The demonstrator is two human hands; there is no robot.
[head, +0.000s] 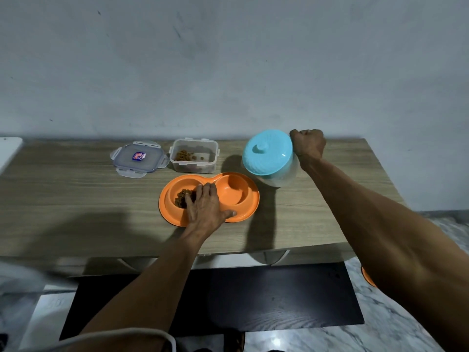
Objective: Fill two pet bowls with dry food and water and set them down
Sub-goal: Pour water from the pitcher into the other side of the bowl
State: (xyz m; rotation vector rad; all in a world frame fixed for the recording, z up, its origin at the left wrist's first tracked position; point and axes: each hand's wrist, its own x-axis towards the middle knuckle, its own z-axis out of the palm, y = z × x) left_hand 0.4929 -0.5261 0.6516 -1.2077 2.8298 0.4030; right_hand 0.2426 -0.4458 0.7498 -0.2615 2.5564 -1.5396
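An orange double pet bowl [243, 199] lies on the wooden table [76, 199]. Its left well holds brown dry food [181, 196]; its right well looks empty. My left hand [205, 207] rests flat on the bowl, fingers over the middle ridge and thumb on the front rim. My right hand [308, 144] grips the far side of a clear water jug with a blue lid [267, 154]. The jug is lifted and tilted toward the bowl's right well. No water is visible pouring.
A clear food container [194, 156] with a little kibble stands behind the bowl, its lid [138, 158] lying to its left. A white object [9, 151] sits at the table's left edge. A dark mat [253, 301] and an orange object [366, 276] lie on the floor below.
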